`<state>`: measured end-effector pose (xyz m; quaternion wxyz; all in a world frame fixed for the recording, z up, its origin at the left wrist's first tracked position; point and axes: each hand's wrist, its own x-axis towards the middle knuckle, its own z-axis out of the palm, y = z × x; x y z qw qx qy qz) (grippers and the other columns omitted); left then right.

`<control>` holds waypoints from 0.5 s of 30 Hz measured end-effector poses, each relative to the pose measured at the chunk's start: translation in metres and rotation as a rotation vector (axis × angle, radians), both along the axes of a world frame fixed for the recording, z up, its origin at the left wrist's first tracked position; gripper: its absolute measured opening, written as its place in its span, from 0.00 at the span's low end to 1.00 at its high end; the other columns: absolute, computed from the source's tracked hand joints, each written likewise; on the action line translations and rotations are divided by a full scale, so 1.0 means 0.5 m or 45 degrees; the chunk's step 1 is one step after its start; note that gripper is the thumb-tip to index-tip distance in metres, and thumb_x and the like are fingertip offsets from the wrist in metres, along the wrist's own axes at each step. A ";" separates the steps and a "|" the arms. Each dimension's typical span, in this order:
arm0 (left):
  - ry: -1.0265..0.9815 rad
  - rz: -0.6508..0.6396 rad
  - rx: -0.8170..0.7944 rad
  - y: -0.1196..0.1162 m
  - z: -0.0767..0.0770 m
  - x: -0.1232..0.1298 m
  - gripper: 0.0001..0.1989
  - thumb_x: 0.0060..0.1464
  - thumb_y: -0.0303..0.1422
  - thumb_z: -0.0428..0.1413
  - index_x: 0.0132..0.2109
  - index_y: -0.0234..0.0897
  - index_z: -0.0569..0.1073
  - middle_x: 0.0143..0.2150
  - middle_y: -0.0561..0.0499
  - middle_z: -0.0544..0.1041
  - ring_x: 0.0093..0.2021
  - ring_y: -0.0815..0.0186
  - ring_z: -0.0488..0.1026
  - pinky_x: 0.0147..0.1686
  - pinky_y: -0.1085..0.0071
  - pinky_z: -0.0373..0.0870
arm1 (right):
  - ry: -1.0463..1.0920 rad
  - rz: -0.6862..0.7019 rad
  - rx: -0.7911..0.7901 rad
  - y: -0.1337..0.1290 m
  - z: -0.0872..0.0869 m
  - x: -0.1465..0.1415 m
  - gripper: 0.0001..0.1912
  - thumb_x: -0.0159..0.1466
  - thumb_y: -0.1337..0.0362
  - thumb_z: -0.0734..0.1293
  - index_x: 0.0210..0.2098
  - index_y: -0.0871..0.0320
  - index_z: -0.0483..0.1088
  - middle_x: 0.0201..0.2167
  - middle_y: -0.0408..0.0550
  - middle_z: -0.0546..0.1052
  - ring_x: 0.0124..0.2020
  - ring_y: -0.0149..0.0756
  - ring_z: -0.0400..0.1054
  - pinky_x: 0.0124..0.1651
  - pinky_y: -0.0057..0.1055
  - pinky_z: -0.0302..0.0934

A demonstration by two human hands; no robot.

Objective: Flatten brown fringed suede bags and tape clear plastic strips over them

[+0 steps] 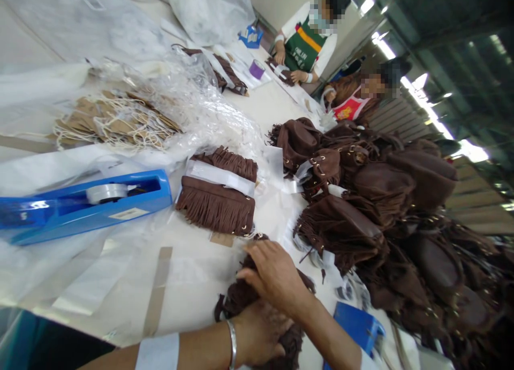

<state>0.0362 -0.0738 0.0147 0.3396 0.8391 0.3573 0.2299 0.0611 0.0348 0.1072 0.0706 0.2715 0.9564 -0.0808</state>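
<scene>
A dark brown fringed bag (239, 297) lies on the table under both my hands, mostly covered by them. My left hand (259, 330), with a silver bangle at the wrist, curls its fingers over the bag's near part. My right hand (277, 276) rests on the far part, fingers stretched out and thumb apart. Just beyond my hands sits another brown fringed bag (214, 212), folded flat with a white band (220, 177) across it. A brown card tag (221, 239) pokes out at its near edge.
A blue tape dispenser (132, 204) stands at left, near brown tags with white strings (116, 118) and clear plastic bags (201, 113). Brown bags (353, 231) pile up at right, beside a blue object (355, 327). Two people (307, 46) work at the far end.
</scene>
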 end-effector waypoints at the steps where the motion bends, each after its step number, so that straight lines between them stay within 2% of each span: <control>1: 0.025 0.009 -0.137 -0.004 -0.002 0.004 0.30 0.64 0.46 0.44 0.65 0.31 0.61 0.66 0.40 0.66 0.64 0.54 0.64 0.58 0.59 0.60 | -0.114 0.099 -0.097 -0.011 0.011 -0.011 0.23 0.65 0.48 0.66 0.49 0.59 0.69 0.42 0.53 0.76 0.47 0.44 0.67 0.56 0.42 0.58; 2: 0.049 0.020 -0.255 -0.006 -0.003 0.007 0.30 0.63 0.47 0.45 0.64 0.32 0.63 0.64 0.39 0.68 0.61 0.53 0.67 0.56 0.59 0.63 | -0.223 0.178 -0.161 -0.019 0.016 -0.020 0.25 0.61 0.45 0.69 0.46 0.60 0.70 0.40 0.53 0.76 0.45 0.46 0.67 0.58 0.45 0.57; 4: 0.068 0.054 -0.383 -0.010 -0.005 0.011 0.28 0.61 0.47 0.49 0.61 0.35 0.67 0.60 0.40 0.73 0.56 0.52 0.71 0.52 0.58 0.65 | -0.372 0.291 -0.215 -0.027 0.015 -0.032 0.26 0.56 0.46 0.73 0.44 0.61 0.71 0.40 0.54 0.76 0.45 0.48 0.66 0.63 0.52 0.50; 6: 0.040 0.085 -0.379 -0.011 -0.007 0.013 0.27 0.58 0.47 0.52 0.59 0.36 0.69 0.59 0.41 0.74 0.55 0.51 0.72 0.52 0.58 0.65 | -0.419 0.348 -0.263 -0.027 0.005 -0.033 0.19 0.57 0.54 0.74 0.43 0.59 0.72 0.40 0.52 0.77 0.46 0.48 0.65 0.66 0.55 0.43; 9: -0.024 0.128 -0.320 -0.012 -0.016 0.019 0.27 0.56 0.45 0.54 0.59 0.37 0.69 0.59 0.42 0.74 0.55 0.51 0.71 0.51 0.58 0.65 | -0.314 0.317 -0.389 -0.021 -0.008 -0.011 0.05 0.61 0.66 0.69 0.38 0.54 0.72 0.37 0.44 0.76 0.46 0.41 0.65 0.69 0.50 0.37; 12: -0.063 0.213 -0.232 -0.022 -0.033 0.034 0.22 0.55 0.40 0.56 0.54 0.37 0.72 0.52 0.43 0.78 0.46 0.54 0.74 0.44 0.60 0.67 | -0.084 0.218 -0.497 -0.023 -0.012 0.025 0.06 0.63 0.71 0.65 0.33 0.53 0.69 0.35 0.40 0.74 0.44 0.35 0.65 0.69 0.44 0.41; 15: -0.089 0.309 -0.193 -0.035 -0.053 0.057 0.17 0.53 0.38 0.57 0.48 0.35 0.75 0.44 0.42 0.80 0.39 0.55 0.74 0.36 0.62 0.67 | 0.120 0.222 -0.506 -0.035 -0.008 0.053 0.09 0.66 0.70 0.61 0.31 0.54 0.67 0.37 0.42 0.75 0.46 0.35 0.65 0.66 0.42 0.48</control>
